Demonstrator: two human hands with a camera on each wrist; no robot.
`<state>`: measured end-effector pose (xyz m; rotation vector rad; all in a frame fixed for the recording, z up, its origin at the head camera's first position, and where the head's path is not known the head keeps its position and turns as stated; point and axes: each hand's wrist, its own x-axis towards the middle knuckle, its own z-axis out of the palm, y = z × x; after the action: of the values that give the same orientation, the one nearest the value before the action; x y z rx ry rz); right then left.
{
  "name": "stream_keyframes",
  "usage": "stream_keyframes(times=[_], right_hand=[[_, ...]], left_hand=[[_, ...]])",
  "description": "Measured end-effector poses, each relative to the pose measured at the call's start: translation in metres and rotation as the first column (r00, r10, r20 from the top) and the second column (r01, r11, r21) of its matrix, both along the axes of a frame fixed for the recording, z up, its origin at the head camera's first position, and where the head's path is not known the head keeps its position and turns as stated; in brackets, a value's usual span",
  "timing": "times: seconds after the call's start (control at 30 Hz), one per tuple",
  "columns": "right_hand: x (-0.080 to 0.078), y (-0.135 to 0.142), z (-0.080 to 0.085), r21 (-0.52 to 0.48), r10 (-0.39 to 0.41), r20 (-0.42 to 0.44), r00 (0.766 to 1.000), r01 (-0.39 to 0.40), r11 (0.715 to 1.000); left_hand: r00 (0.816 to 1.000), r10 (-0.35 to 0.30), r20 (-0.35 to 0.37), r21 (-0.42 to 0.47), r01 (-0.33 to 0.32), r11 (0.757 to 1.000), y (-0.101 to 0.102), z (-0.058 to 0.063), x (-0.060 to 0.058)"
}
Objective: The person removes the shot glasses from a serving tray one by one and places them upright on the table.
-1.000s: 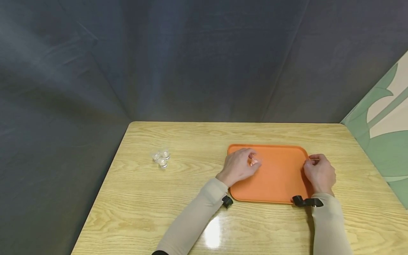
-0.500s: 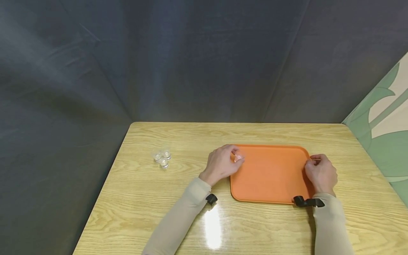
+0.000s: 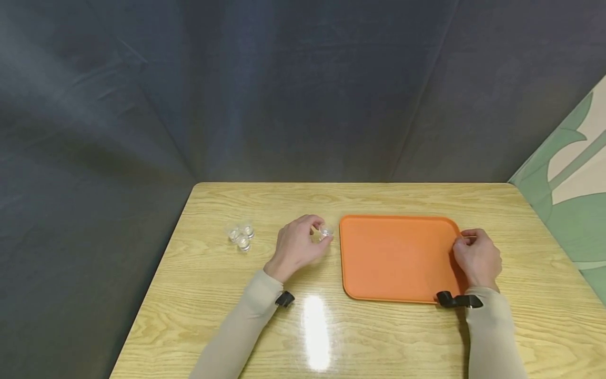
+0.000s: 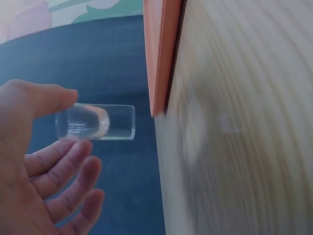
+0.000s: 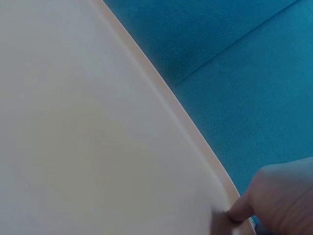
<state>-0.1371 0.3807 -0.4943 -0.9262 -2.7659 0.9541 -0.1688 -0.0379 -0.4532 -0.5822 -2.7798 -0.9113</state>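
A small clear shot glass is pinched between the thumb and fingers of my left hand, near its upper end. Its thick base points at the wooden table, with a gap between them in the left wrist view. In the head view this hand is just left of an orange tray. My right hand grips the tray's right rim, thumb on the inner side in the right wrist view. Nothing lies on the tray's visible surface.
Three more clear shot glasses stand in a tight cluster on the table's left part. A dark curtain hangs behind and to the left of the table. Patterned green and white cloth lies beyond the right edge.
My left hand has moved left with the shot glass, from over the tray, across its left rim, to over the bare table. The right hand and tray have stayed put.
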Motion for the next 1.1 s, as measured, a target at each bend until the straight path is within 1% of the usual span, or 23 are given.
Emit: stream_keyframes(times=[0.1, 0.23, 0.3, 0.53, 0.63, 0.77, 0.87, 1.1], right_hand=[[-0.001, 0.001, 0.0, -0.002, 0.0, 0.004, 1.0, 0.0, 1.0], [-0.001, 0.002, -0.001, -0.001, -0.006, 0.0, 1.0, 0.006, 1.0], [-0.001, 0.003, -0.002, -0.002, -0.006, -0.002, 1.0, 0.006, 1.0], [-0.001, 0.003, -0.002, -0.007, 0.001, 0.004, 1.0, -0.001, 1.0], [0.001, 0.003, -0.001, -0.008, -0.006, 0.0, 1.0, 0.006, 1.0], [0.004, 0.003, -0.001, -0.015, -0.009, 0.001, 1.0, 0.009, 1.0], [0.005, 0.003, -0.002, -0.015, -0.009, -0.003, 1.0, 0.009, 1.0], [0.007, 0.004, -0.003, -0.008, -0.01, -0.007, 1.0, 0.01, 1.0]], left_hand=[[0.998, 0.04, -0.056, 0.021, -0.039, 0.999, -0.019, 0.003, 0.001], [0.987, 0.09, -0.131, 0.068, -0.082, 0.994, -0.046, 0.007, 0.002], [0.983, 0.11, -0.147, 0.075, -0.099, 0.992, -0.058, 0.008, 0.003], [0.975, 0.171, -0.14, 0.057, -0.164, 0.985, -0.096, 0.011, 0.015], [0.97, 0.188, -0.152, 0.065, -0.18, 0.981, -0.109, 0.015, 0.019], [0.957, 0.228, -0.181, 0.086, -0.215, 0.973, -0.128, 0.022, 0.022], [0.943, 0.265, -0.2, 0.098, -0.25, 0.963, -0.141, 0.026, 0.023], [0.923, 0.327, -0.204, 0.091, -0.315, 0.945, -0.168, 0.03, 0.027]])
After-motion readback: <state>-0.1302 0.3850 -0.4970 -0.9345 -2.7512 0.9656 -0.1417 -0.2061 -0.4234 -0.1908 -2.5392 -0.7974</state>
